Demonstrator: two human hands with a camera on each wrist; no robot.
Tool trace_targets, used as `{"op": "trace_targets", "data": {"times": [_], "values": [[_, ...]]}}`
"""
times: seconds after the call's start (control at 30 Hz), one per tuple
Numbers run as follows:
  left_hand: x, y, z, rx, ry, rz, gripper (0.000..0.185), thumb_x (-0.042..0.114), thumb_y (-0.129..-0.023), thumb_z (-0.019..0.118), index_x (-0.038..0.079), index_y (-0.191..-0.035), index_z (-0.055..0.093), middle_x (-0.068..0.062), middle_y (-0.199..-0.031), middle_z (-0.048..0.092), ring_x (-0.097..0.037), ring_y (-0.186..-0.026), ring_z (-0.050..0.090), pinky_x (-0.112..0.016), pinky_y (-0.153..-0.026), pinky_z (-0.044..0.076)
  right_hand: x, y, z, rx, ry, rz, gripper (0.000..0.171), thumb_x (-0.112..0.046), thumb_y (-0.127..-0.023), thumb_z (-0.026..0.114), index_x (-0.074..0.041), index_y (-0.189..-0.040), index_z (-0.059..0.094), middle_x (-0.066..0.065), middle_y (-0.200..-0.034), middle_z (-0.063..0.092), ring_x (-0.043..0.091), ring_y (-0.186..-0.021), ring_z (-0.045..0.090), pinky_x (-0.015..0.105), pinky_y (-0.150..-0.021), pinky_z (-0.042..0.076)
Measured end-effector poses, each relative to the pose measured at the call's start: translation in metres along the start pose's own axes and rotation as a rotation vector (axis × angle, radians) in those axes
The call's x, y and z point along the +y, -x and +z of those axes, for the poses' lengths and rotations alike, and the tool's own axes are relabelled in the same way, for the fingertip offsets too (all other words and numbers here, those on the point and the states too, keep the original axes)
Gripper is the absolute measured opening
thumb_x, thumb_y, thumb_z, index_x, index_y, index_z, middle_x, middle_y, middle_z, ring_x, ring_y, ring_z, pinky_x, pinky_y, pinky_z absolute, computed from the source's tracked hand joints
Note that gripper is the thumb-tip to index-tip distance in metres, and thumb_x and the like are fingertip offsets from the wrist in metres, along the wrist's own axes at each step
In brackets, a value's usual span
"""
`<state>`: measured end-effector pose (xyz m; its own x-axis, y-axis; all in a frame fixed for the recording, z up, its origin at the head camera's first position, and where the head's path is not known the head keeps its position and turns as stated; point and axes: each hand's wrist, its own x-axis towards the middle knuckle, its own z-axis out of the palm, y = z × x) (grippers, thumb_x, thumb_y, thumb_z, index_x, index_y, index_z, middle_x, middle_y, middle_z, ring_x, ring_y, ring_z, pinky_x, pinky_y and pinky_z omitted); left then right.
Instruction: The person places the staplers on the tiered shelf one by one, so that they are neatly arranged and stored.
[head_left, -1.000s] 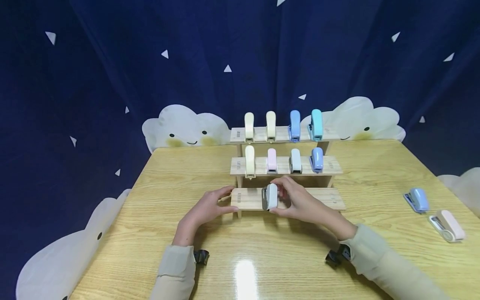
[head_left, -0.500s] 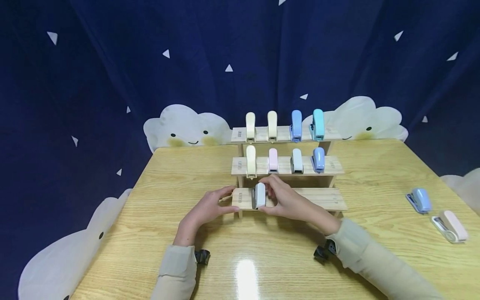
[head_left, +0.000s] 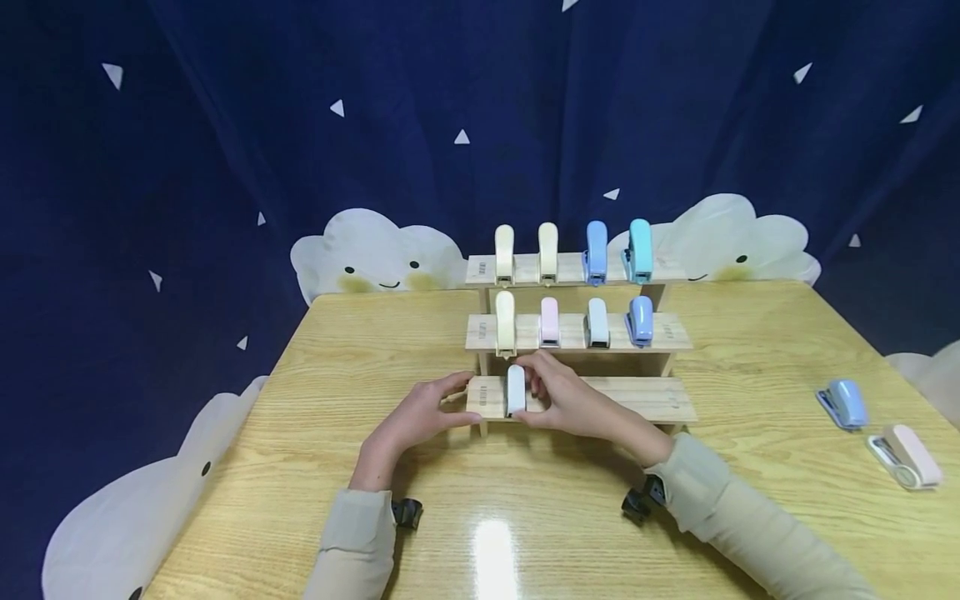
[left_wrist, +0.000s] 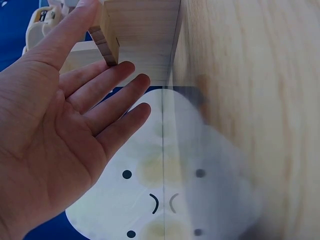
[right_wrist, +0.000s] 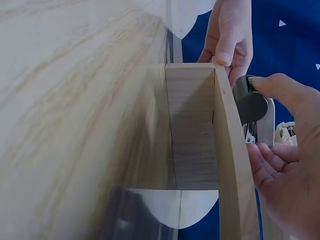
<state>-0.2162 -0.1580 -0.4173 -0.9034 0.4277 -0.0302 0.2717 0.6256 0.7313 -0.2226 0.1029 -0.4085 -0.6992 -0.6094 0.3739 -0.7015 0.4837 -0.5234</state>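
A white stapler (head_left: 516, 390) with a dark grey base stands near the left end of the lowest shelf of a three-step wooden rack (head_left: 622, 400). My right hand (head_left: 566, 400) pinches it between thumb and fingers; the right wrist view shows the thumb on the rounded grey end of the stapler (right_wrist: 251, 102). At the rack's left end, my left hand (head_left: 420, 412) touches the shelf end with thumb and fingers spread. Its fingers look nearly straight in the left wrist view, beside the wooden board end (left_wrist: 105, 42).
Cream, pink, white, blue and teal staplers stand in rows on the two upper shelves, including a pink stapler (head_left: 549, 321) and a teal stapler (head_left: 640, 250). A blue stapler (head_left: 843, 404) and a pale pink stapler (head_left: 905, 456) lie on the table at right.
My right hand has moved the white stapler left along the lowest shelf and turned it straighter, its end now facing me. My left hand has stayed at the shelf end.
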Motion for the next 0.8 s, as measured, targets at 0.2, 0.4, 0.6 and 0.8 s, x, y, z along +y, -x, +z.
{"op": "trace_targets", "data": {"times": [0.2, 0.4, 0.6, 0.8], "values": [[0.000, 0.000, 0.000, 0.005, -0.008, 0.006, 0.078, 0.041, -0.085, 0.075, 0.012, -0.149, 0.042, -0.012, -0.147, 0.052, -0.029, -0.136, 0.051, -0.047, -0.115, 0.040, 0.000, -0.001, 0.001, -0.008, -0.023, -0.012, 0.063, -0.019, -0.079, 0.082, 0.004, -0.128, 0.049, 0.007, -0.094, 0.053, 0.012, -0.079, 0.051, 0.021, -0.065, 0.052], [0.000, -0.001, 0.001, 0.002, -0.010, 0.002, 0.078, 0.041, -0.084, 0.075, 0.012, -0.149, 0.042, -0.012, -0.147, 0.051, -0.028, -0.136, 0.050, -0.046, -0.115, 0.040, 0.002, 0.000, 0.002, -0.019, -0.015, 0.004, 0.069, -0.023, -0.077, 0.083, 0.004, -0.131, 0.048, 0.006, -0.096, 0.052, 0.012, -0.079, 0.051, 0.020, -0.066, 0.051], [-0.001, -0.002, 0.001, -0.010, -0.011, -0.005, 0.079, 0.042, -0.084, 0.074, 0.013, -0.150, 0.041, -0.012, -0.148, 0.051, -0.028, -0.137, 0.049, -0.047, -0.115, 0.039, 0.000, 0.013, -0.009, -0.004, 0.029, 0.019, 0.079, -0.029, -0.076, 0.084, 0.001, -0.138, 0.045, 0.007, -0.096, 0.055, 0.009, -0.081, 0.051, 0.019, -0.070, 0.051], [-0.001, -0.001, 0.000, -0.020, -0.020, -0.023, 0.082, 0.046, -0.084, 0.074, 0.015, -0.151, 0.039, -0.010, -0.150, 0.049, -0.028, -0.139, 0.047, -0.047, -0.117, 0.037, -0.003, 0.037, -0.039, 0.017, 0.081, 0.002, 0.076, -0.030, -0.078, 0.082, -0.007, -0.141, 0.046, 0.005, -0.100, 0.058, 0.006, -0.084, 0.051, 0.022, -0.071, 0.051]]}}
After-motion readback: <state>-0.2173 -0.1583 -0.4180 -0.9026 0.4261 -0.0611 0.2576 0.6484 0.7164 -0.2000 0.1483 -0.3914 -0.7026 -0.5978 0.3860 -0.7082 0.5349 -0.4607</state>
